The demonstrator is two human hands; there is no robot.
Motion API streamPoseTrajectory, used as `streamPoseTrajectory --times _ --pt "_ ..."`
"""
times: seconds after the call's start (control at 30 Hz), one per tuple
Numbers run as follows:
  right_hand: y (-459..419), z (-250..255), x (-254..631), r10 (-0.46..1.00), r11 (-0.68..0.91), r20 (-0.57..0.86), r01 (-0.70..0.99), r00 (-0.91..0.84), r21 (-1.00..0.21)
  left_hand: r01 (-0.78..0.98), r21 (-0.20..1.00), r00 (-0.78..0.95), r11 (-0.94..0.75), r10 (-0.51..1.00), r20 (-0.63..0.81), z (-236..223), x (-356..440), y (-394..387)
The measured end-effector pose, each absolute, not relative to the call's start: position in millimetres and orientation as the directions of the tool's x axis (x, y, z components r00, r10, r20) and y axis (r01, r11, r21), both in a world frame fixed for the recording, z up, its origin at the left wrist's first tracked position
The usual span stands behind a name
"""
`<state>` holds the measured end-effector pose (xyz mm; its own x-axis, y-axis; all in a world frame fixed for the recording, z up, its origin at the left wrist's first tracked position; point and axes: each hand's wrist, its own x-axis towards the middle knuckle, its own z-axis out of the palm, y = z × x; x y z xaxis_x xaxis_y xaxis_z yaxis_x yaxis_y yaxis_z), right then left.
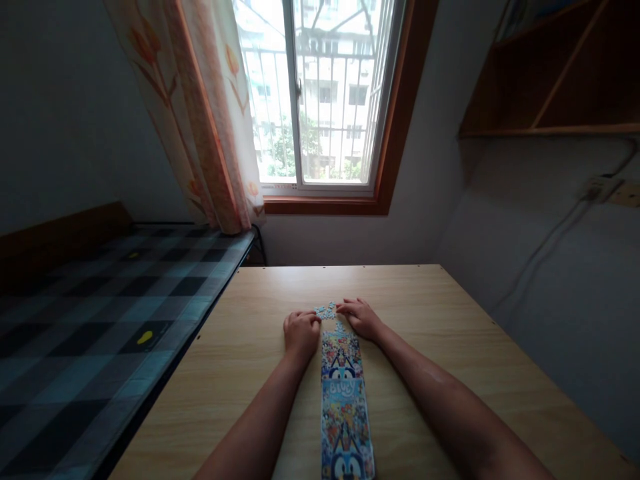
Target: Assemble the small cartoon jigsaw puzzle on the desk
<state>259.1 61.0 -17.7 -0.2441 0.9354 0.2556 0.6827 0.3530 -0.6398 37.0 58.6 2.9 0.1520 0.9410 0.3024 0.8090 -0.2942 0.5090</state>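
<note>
A partly assembled jigsaw puzzle (341, 353) lies on the table, its lower part showing a blue cartoon dog's head and its far edge uneven. Touching its near end is a long picture card or box (345, 427) with the same dog and the word "BLUEY". Beyond the puzzle, several loose light-blue jigsaw pieces (326, 312) are scattered. My left hand (302, 332) rests at the left of these pieces, fingers bent loosely, fingertips by the pile. To their right lies my right hand (361, 318), fingers apart and stretched toward the pieces. No piece is visible in either hand.
The wooden table (240, 373) reaches toward the wall under a window (325, 100). At left stands a bed with a checked cover (125, 313), below a flowered curtain (200, 113). A wall shelf (550, 87) and a socket with a cable (595, 190) are at right.
</note>
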Motion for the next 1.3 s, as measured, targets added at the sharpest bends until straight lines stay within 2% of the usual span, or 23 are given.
streamPoseTrajectory --times 0.17,0.27,0.4,0.63,0.83,0.97,1.13,1.23,1.3 --pt "60 -20 261 0.903 0.406 0.394 0.636 -0.169 -0.656 0.743 0.532 0.212 -0.406 0.897 0.388 -1 38 59" --pt "61 -20 263 0.893 0.436 0.401 0.619 -0.206 -0.653 0.68 0.519 0.319 -0.518 0.846 0.427 -2 40 55" --pt "62 -22 265 0.895 0.44 0.373 0.625 -0.244 -0.645 0.65 0.499 0.425 -0.574 0.818 0.388 0 41 51" --pt "58 -26 270 0.921 0.378 0.384 0.412 -0.071 -0.829 0.675 0.462 0.489 -0.576 0.817 0.305 3 41 49" --pt "48 -7 271 0.922 0.388 0.302 0.564 -0.244 -0.729 0.683 0.467 0.487 -0.562 0.826 0.282 5 42 48" --pt "47 4 260 0.964 0.265 0.196 0.628 -0.178 -0.732 0.686 0.463 0.487 -0.561 0.827 0.281 5 41 48" --pt "42 13 239 0.968 0.227 0.056 0.757 -0.245 -0.613 0.685 0.46 0.488 -0.564 0.825 0.286 3 41 49" --pt "41 13 232 0.975 0.208 0.055 0.805 -0.214 -0.555 0.68 0.46 0.49 -0.571 0.821 0.294 2 41 49" --pt "41 10 230 0.979 0.19 0.054 0.804 -0.194 -0.563 0.679 0.457 0.491 -0.574 0.818 0.298 1 41 49"
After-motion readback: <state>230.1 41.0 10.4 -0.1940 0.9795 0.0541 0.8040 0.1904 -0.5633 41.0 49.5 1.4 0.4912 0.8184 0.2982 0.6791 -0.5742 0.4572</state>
